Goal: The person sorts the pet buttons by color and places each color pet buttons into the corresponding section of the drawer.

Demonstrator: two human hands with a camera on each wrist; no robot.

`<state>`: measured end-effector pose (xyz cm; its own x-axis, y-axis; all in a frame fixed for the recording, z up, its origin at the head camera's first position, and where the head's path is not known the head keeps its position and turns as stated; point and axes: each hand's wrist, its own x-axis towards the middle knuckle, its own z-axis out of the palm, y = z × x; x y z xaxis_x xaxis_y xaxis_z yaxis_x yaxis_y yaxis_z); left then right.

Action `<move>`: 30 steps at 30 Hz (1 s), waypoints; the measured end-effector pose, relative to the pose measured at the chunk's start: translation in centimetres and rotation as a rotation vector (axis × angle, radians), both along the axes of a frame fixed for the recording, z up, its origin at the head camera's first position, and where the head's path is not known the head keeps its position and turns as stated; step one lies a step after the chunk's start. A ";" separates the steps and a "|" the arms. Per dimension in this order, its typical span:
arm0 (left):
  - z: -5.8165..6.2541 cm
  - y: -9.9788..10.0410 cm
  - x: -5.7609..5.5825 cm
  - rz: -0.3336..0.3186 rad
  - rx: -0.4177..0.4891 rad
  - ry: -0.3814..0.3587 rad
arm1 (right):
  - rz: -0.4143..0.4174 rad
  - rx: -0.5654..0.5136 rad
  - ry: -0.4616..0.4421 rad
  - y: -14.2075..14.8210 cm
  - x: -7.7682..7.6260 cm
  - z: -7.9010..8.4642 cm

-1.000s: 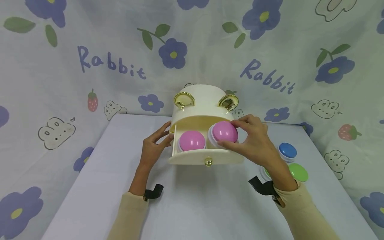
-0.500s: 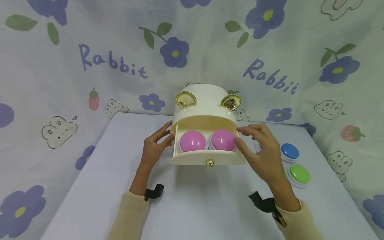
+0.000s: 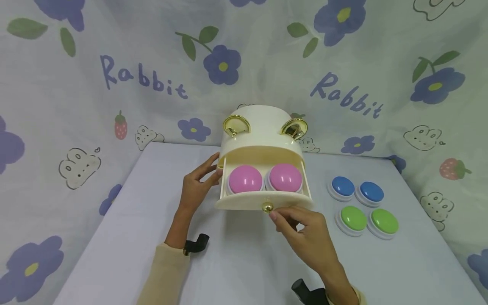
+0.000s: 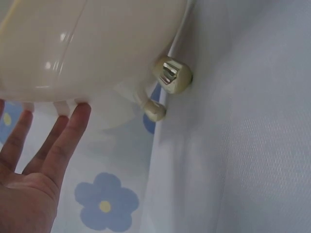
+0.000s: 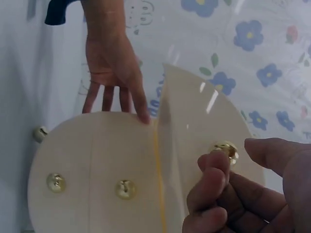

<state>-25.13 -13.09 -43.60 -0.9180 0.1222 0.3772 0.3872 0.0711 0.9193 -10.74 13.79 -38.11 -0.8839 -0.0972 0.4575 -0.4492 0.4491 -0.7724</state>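
A cream cabinet (image 3: 263, 127) with gold-rimmed ears stands on the table, its top drawer (image 3: 244, 201) pulled out. Inside the drawer sit two pink-domed round pieces (image 3: 245, 179) with white bases, side by side. At the drawer front, the thumb and curled fingers of my right hand (image 3: 305, 233) pinch the gold knob (image 5: 228, 149). My left hand (image 3: 195, 190) rests against the cabinet's left side, thumb near the front edge; in the left wrist view its straight fingertips (image 4: 83, 110) touch the cream wall.
Right of the cabinet, two blue-domed pieces (image 3: 343, 186) lie behind two green-domed ones (image 3: 352, 219). Lower down the cabinet, two more drawer knobs (image 5: 126, 189) show. A patterned cloth (image 3: 152, 110) hangs behind the white table (image 3: 145, 220).
My right hand lowered the second pink-domed piece into the drawer, let go of it, and moved down and left to the drawer knob. The left hand stayed at the cabinet's side.
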 end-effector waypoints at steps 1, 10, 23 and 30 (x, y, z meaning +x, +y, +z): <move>-0.4 0.0 -0.2 0.001 0.003 0.007 | 0.001 0.002 -0.044 -0.3 -0.1 -0.3; 0.4 0.0 0.2 -0.003 -0.009 0.004 | -0.004 -0.165 -0.238 -1.6 -0.7 -0.8; -1.9 -0.5 -1.6 0.007 0.024 0.017 | -0.007 -0.261 -0.214 -2.3 -1.8 -1.1; -1.5 -0.4 -1.3 -0.026 0.018 -0.005 | -0.066 -0.259 -0.165 -2.7 -2.1 -1.2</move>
